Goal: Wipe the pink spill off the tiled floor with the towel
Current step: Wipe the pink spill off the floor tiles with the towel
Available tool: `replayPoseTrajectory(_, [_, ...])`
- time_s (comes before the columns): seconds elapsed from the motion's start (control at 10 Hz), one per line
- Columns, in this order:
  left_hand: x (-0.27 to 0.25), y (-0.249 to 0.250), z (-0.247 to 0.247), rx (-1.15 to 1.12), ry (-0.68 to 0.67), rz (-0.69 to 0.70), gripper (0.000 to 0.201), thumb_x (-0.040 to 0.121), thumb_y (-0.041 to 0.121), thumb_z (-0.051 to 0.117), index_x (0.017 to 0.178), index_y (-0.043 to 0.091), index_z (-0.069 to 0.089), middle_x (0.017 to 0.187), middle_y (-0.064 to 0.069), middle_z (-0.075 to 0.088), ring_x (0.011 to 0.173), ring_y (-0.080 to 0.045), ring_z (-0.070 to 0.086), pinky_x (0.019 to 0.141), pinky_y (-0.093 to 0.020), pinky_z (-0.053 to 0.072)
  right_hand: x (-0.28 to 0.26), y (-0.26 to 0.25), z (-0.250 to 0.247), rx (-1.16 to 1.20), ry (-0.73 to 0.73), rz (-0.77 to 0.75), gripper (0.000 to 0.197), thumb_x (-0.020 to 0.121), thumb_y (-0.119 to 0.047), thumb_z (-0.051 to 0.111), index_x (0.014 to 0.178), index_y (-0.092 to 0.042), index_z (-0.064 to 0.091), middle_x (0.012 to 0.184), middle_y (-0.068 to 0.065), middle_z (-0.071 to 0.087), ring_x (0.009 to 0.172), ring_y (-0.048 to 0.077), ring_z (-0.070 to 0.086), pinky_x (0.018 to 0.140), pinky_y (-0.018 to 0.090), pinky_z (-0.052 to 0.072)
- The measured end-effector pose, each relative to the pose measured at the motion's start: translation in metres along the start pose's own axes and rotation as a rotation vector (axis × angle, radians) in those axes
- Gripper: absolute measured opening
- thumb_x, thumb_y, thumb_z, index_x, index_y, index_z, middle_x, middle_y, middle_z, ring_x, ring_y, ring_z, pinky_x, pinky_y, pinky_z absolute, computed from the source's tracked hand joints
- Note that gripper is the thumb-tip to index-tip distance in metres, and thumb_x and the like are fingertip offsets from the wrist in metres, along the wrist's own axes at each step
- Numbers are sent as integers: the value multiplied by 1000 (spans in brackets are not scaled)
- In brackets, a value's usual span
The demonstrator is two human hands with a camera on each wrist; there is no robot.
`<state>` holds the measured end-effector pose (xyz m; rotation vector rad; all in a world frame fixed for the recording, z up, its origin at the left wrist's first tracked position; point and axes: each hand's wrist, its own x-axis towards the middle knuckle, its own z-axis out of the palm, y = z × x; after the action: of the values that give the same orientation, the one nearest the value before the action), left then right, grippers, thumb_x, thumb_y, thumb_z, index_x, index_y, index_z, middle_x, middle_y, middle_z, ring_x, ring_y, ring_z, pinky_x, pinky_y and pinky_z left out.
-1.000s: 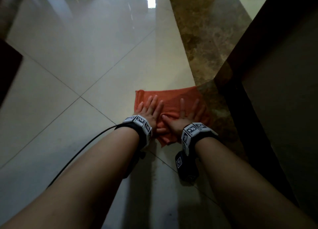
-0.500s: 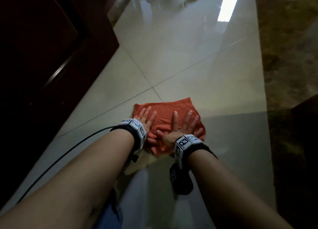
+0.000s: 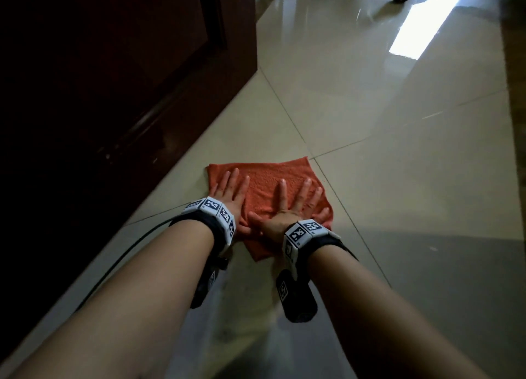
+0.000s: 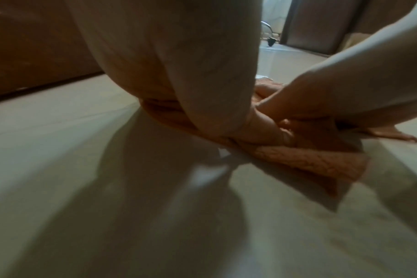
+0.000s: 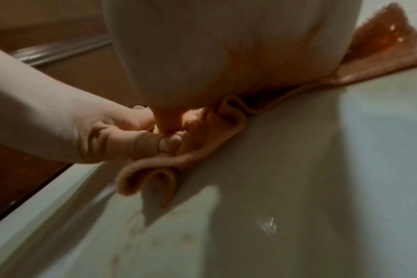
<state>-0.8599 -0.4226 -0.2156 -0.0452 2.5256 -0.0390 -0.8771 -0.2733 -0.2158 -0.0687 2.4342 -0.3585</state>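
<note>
Item, nearest: faint pinkish spots on the tiled floor just behind the towel, likely spill residue awaiting another pass. Item: left hand and right hand, fingers straight and spread, pressing flat on the orange towel. Beyond, a dark wooden door; since a second ago the towel has slid alongside it, suggesting wiping is under way.

- The towel was orange terry cloth, lying spread flat on the tiled floor close to a dark wooden door.
- Its near edge was bunched into loose folds.
- The glossy beige floor bore faint pinkish specks just beside that edge.
</note>
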Motion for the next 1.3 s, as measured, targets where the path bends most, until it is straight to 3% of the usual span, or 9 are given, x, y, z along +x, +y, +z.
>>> replayPoseTrajectory(0.2, [13,-64,7,-71,86,-34,126,70,77,52,150,12,-20,155,-16,-27,144,-30,-23,119,-44,-10,27,-63,5,-112,26,-29,109,68,-88,42,148,-44,-19,148,6,-46,134,33,-43,105,61,-24])
replayPoseTrajectory(0.3, [10,-91,9,-64,100,-25,139,45,92,23,150,10,-17,155,-20,-24,144,-33,-22,119,-45,-10,31,-93,8,-113,32,-13,108,67,-88,43,148,-46,-16,150,3,-43,136,32,-40,108,61,-21])
replayPoseTrajectory(0.5, [-7,-114,28,-72,151,23,122,74,78,46,150,5,-15,154,-21,-24,143,-32,-24,119,-40,-12,15,-123,25,-102,47,32,104,73,-84,44,149,-45,-15,152,2,-40,138,30,-38,111,59,-18])
replayPoseTrajectory(0.6, [-16,-115,30,-62,122,23,125,73,77,49,149,4,-18,154,-22,-25,143,-33,-24,120,-41,-10,1,-124,38,-102,41,42,103,72,-84,42,149,-45,-15,152,1,-41,138,28,-38,112,58,-15])
replayPoseTrajectory(0.8, [-25,-92,17,-160,82,-43,108,81,55,62,152,3,-2,157,-23,-10,146,-39,-7,119,-51,2,-27,-110,59,-81,48,62,101,73,-84,41,150,-45,-12,154,1,-37,140,26,-36,112,56,-19])
replayPoseTrajectory(0.9, [-41,-68,16,-136,-5,1,120,74,50,73,152,1,-4,156,-24,-13,145,-41,-9,119,-53,4,-54,-89,70,-58,25,93,98,77,-81,41,150,-44,-13,154,1,-37,140,26,-36,112,55,-18])
replayPoseTrajectory(1.0, [-61,-46,29,-51,-40,6,134,66,59,75,149,-1,-12,154,-28,-19,143,-45,-13,118,-56,3,-73,-62,79,-33,21,121,97,77,-80,43,150,-45,-12,153,1,-38,139,26,-37,112,54,-19])
replayPoseTrajectory(1.2, [-52,2,52,-37,131,-58,98,92,54,46,149,0,-11,154,-29,-16,144,-44,-10,117,-55,8,-74,-21,77,25,83,73,96,75,-81,44,149,-49,-9,154,-2,-37,139,23,-38,112,54,-20])
replayPoseTrajectory(1.3, [-55,33,56,68,102,-17,122,77,62,62,149,0,-14,154,-29,-17,145,-42,-10,117,-53,9,-85,14,75,44,80,115,99,72,-85,41,148,-51,-12,153,-3,-39,138,22,-39,111,54,-22])
